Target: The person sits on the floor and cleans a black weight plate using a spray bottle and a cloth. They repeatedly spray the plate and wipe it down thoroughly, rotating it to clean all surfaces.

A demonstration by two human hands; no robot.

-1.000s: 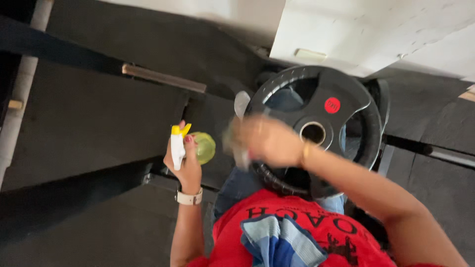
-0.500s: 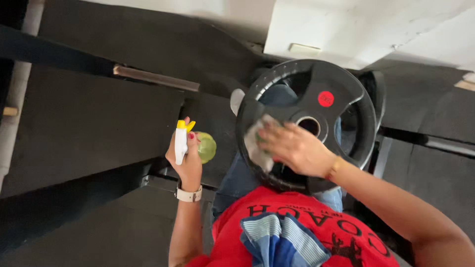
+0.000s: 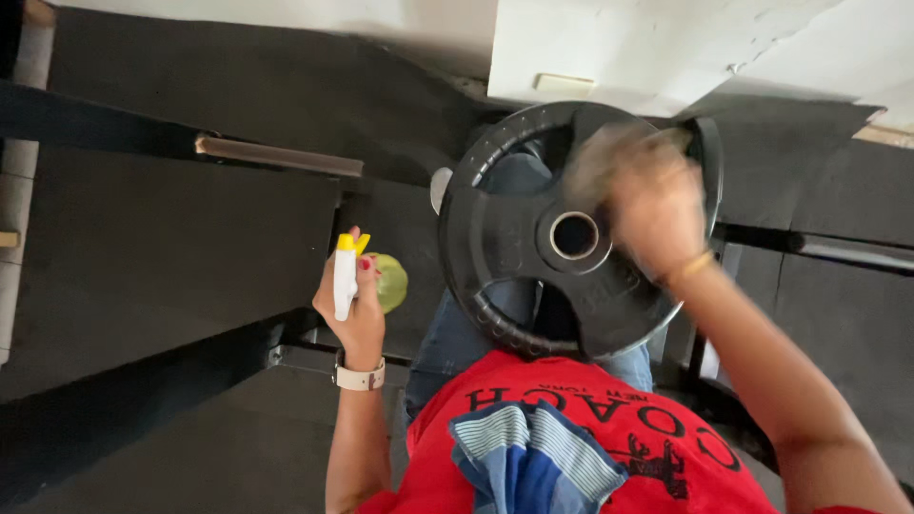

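Left hand closed round white-and-yellow spray bottle | right hand blurred on round black iron weight plate, grip unclear | plate likely heavy, rigid; best held by rim openings

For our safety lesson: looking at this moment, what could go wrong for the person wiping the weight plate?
1. The black weight plate seems to rest on the person's lap with neither hand gripping it; it may tip or slide off.
2. The right hand is blurred with fast motion near the plate's upper edge, so it might push the plate.
3. The left hand holds a spray bottle, leaving no hand to steady it.
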